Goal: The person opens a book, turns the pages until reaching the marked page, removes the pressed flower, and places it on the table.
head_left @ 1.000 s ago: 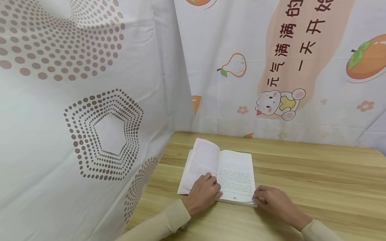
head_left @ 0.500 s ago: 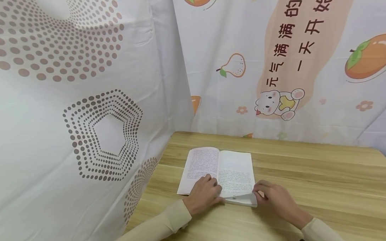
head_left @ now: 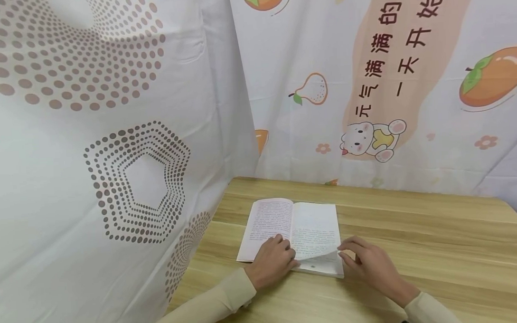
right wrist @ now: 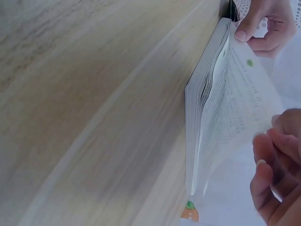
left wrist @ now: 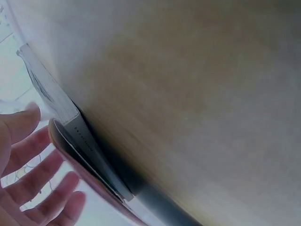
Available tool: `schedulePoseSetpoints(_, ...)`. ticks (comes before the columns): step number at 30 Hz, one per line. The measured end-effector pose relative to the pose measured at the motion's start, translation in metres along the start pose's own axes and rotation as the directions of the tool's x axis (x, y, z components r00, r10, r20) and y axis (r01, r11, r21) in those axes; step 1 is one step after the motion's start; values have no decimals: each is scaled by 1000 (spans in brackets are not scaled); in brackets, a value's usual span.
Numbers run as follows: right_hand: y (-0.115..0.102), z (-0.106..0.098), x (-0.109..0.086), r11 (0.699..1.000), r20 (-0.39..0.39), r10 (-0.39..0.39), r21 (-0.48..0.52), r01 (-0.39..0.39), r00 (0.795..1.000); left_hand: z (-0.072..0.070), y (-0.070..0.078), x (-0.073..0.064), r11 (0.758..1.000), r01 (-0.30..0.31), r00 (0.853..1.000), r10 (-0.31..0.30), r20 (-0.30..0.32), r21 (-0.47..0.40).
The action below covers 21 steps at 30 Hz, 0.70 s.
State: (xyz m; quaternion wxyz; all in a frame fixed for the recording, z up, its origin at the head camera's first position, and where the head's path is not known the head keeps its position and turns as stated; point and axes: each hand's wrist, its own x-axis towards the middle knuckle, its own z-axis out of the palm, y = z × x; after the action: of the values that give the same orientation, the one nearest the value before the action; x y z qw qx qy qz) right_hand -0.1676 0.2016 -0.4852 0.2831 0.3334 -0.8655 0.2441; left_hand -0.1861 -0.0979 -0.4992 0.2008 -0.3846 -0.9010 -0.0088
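Observation:
An open book (head_left: 315, 221) with printed pages lies on the wooden table. My left hand (head_left: 272, 262) rests on its left page beside the spine, the thumb at the bottom edge of the right side. In the left wrist view the fingers (left wrist: 35, 184) of that hand are spread over the pages, and the spine end shows a dark gap. At the book's lower right, my right hand (head_left: 370, 268) pinches the corner of a single page (right wrist: 247, 89) between thumb and finger. That page bends up from the stack, showing print on its underside in the right wrist view.
The wooden table (head_left: 423, 241) stretches to the right of the book. A white curtain (head_left: 214, 111) with dotted patterns hangs close on the left. Behind the table's far edge hangs another curtain (head_left: 283, 137) with fruit prints and lettering.
A raised leaf on the left has settled flat. The right hand has lifted the lower right corner of the top right page and moved it slightly up. The left hand stays nearly in place.

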Motion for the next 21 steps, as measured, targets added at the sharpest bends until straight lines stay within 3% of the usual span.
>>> schedulePoseSetpoints(4,0,-2,-3,995,35,97,0,-97,995,-1,0,1,1000,-2,995,4,-97,24)
schedulePoseSetpoints(7,0,-2,-7,987,148,154,11,-158,977,1,-1,2,999,-15,983,21,-180,35)
schedulePoseSetpoints(10,2,0,-11,984,282,170,10,-180,944,0,-1,4,998,-36,974,47,-222,54)
schedulePoseSetpoints(14,2,2,-14,992,366,122,-9,-128,923,-1,0,4,991,-52,972,79,-220,126)
schedulePoseSetpoints(21,2,4,-16,998,355,66,-35,-58,933,-1,0,3,984,-34,987,60,-146,173)
